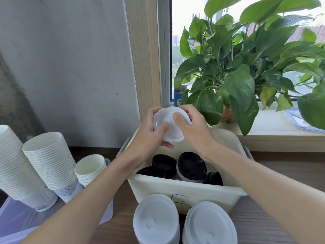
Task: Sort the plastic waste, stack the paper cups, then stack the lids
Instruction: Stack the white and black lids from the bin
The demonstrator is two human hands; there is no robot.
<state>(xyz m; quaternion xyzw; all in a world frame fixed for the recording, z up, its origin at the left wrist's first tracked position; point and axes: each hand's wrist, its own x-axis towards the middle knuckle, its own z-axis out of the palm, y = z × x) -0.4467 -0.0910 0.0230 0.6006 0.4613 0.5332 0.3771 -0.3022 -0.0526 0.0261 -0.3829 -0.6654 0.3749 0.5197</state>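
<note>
Both hands hold a small stack of white plastic lids (pixel 173 128) above the far side of a cream plastic bin (pixel 186 191). My left hand (pixel 149 132) cups the stack from the left and below. My right hand (pixel 190 123) presses on it from the right, thumb on the top lid. Inside the bin lie several black lids (pixel 191 165). Two tall stacks of white lids (pixel 156 219) stand in front of the bin, the second white lid stack (pixel 209 224) to the right. Three stacks of white paper cups (pixel 50 159) stand at the left.
The cup stacks rest on a pale lilac tray lid (pixel 19 221) on the dark wooden table (pixel 274 175). A leafy potted plant (pixel 246 67) stands on the windowsill at the right, behind the bin. A grey wall is at the back left.
</note>
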